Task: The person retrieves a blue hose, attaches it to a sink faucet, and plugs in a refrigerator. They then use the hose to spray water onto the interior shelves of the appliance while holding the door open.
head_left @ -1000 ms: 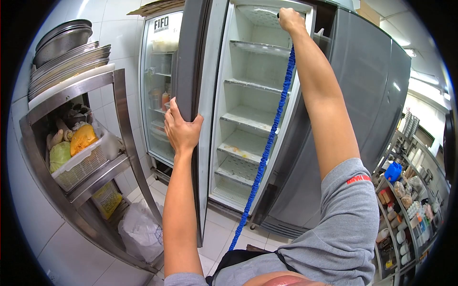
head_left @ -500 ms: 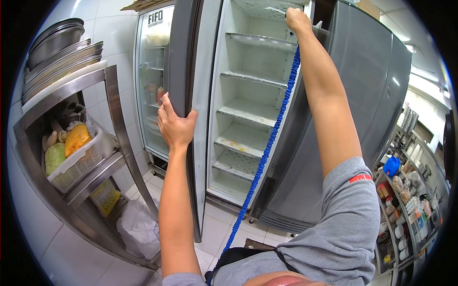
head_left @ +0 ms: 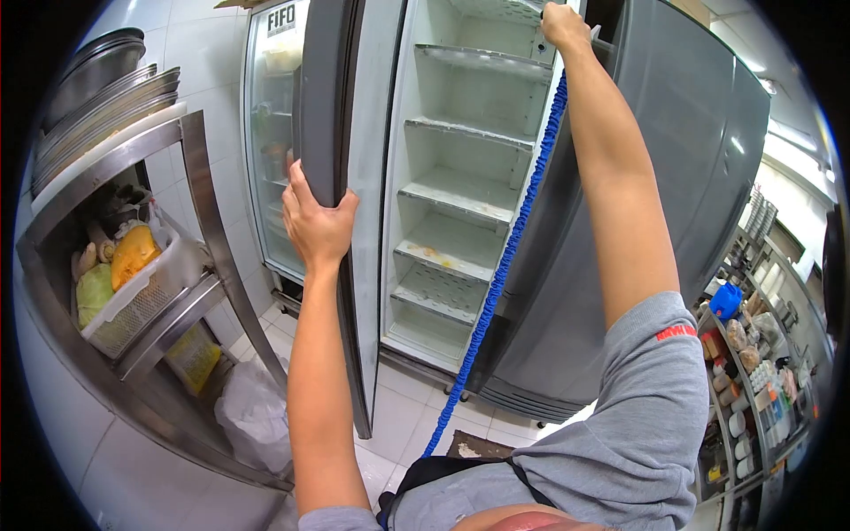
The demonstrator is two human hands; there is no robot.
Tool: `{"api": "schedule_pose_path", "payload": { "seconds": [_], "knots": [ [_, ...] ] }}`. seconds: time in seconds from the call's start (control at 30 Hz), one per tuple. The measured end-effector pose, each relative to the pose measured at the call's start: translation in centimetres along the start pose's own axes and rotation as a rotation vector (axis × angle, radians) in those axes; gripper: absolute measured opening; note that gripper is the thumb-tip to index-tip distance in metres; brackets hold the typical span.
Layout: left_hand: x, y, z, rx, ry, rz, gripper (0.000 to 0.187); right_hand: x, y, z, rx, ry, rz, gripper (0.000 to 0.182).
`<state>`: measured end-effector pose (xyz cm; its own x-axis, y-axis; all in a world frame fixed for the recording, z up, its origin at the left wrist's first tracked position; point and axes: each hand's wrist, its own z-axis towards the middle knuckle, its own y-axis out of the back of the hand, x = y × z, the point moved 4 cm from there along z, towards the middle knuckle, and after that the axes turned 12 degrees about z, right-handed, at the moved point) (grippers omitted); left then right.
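Observation:
An upright grey freezer stands with its door (head_left: pixel 347 106) swung open, showing several bare white shelves (head_left: pixel 460 190). My left hand (head_left: pixel 316 223) grips the door's edge at about mid height. My right hand (head_left: pixel 564 25) is raised to the top of the cabinet and is closed around the end of a blue crinkled hose (head_left: pixel 509 248). That hose hangs down along my right arm to the floor. What the hose end carries is hidden by my fingers.
A steel rack (head_left: pixel 190 190) on the left holds stacked metal trays (head_left: pixel 93 97) and a white basket of vegetables (head_left: pixel 133 296); a white bag (head_left: pixel 252 416) lies under it. A glass-door fridge (head_left: pixel 270 150) stands behind the door. Shelves of bottles (head_left: pixel 748 372) fill the right.
My view has shifted up and right, so everything sits lower left in frame. My right hand stays at the freezer's top with the hose. The left hand keeps its grip on the door.

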<state>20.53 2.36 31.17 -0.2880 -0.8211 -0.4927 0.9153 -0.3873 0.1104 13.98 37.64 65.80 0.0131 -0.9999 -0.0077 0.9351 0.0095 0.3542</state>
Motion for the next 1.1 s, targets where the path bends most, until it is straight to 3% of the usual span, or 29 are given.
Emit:
{"api": "schedule_pose_path", "payload": {
  "seconds": [0.27,0.6,0.77,1.1],
  "knots": [
    [0.1,-0.1,0.0,0.024,0.035,-0.036,0.083,1.3,3.3,-2.6,0.033,-0.054,-0.143,0.018],
    [-0.1,0.0,-0.1,0.030,0.040,-0.040,0.082,-4.0,-0.5,-0.2,-0.014,-0.065,-0.061,0.020],
    [-0.3,0.2,-0.1,0.043,0.069,-0.037,0.081,-4.6,-0.2,-0.9,-0.119,-0.050,-0.163,0.025],
    [-0.3,0.2,-0.1,0.030,0.033,-0.018,0.081,-5.2,-0.1,-0.9,-0.008,-0.081,-0.115,0.025]
  ]
}}
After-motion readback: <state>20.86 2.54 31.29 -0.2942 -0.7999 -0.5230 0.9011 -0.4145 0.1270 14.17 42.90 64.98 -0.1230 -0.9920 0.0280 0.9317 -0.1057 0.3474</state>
